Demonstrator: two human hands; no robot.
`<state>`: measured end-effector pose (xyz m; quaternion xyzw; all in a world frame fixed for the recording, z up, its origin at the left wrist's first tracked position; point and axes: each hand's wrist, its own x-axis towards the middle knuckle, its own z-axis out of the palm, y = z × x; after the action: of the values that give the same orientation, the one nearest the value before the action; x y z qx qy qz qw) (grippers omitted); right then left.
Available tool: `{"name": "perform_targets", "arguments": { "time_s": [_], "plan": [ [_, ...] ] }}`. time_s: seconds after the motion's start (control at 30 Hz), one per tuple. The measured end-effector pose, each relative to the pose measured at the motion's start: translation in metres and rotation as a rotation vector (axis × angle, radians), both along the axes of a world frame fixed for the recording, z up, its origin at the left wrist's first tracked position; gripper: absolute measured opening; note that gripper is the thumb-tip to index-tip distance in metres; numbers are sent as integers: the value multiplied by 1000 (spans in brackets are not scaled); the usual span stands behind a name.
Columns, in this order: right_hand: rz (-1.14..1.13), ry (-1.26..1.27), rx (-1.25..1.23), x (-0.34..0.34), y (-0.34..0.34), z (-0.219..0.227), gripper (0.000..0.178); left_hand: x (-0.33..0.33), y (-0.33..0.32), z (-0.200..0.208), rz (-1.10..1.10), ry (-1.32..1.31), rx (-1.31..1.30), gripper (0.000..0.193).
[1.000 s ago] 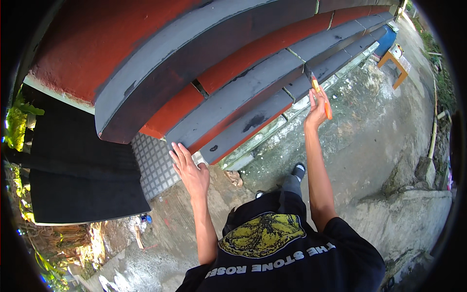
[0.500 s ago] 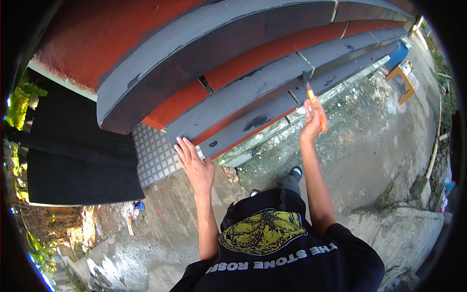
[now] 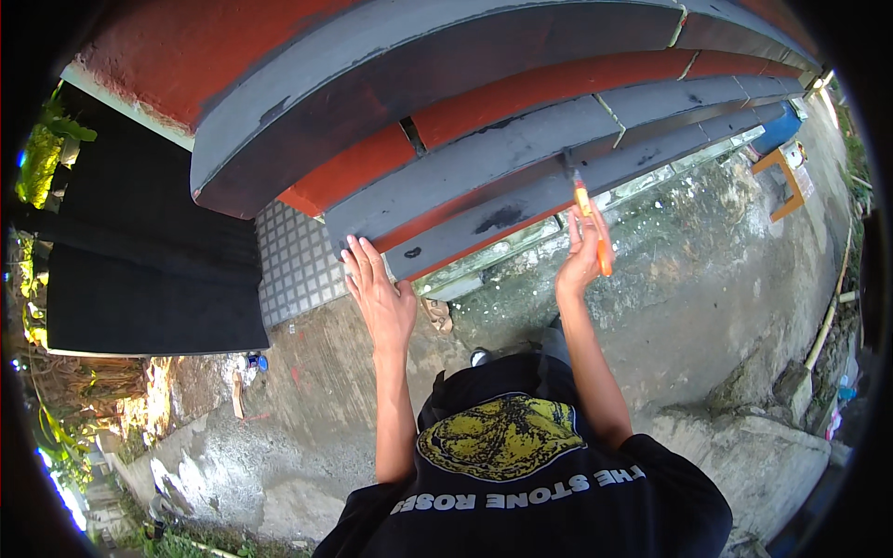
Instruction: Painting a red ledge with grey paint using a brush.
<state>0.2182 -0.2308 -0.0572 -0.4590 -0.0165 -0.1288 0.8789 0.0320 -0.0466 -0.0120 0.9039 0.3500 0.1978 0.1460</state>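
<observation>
My right hand (image 3: 579, 256) grips a paintbrush (image 3: 582, 197) with an orange and yellow handle. Its dark bristles touch the front face of the grey-painted middle ledge (image 3: 437, 181), just above the lower step. Fingers stretched, my left hand (image 3: 379, 293) rests against the near-left end of that ledge and holds nothing. Below the ledge runs a red strip, then a lower grey step (image 3: 549, 206) with dark wet-looking patches.
A thicker grey ledge (image 3: 372, 70) and a red wall (image 3: 177, 79) rise above. A black cloth-like panel (image 3: 153, 279) hangs at left, beside checkered tiles (image 3: 293, 251). At far right are a blue barrel (image 3: 779, 132) and an orange wooden frame (image 3: 789, 181). Below lies rough concrete (image 3: 688, 307).
My right hand and the paintbrush have moved left along the ledge and a little nearer to me. My left hand stays at the ledge's end. The whole view has shifted slightly.
</observation>
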Motion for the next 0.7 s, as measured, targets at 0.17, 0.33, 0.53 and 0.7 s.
{"name": "perform_targets", "arguments": {
  "time_s": [0.17, 0.33, 0.53, 0.7],
  "plan": [
    [222, -144, -221, -43, 12, -12, 34, -1, 1, 1, -6, 6, 3, 88],
    [160, -71, -53, -30, -6, 1, 33, -7, 4, -2, -4, -13, -11, 89],
    [43, -135, -295, -17, 4, -3, 28, -3, -1, 1, -20, -21, -29, 87],
    [214, -199, -277, -30, -12, 7, 28, -2, -9, -1, 1, -62, -43, 85]
  ]
}}
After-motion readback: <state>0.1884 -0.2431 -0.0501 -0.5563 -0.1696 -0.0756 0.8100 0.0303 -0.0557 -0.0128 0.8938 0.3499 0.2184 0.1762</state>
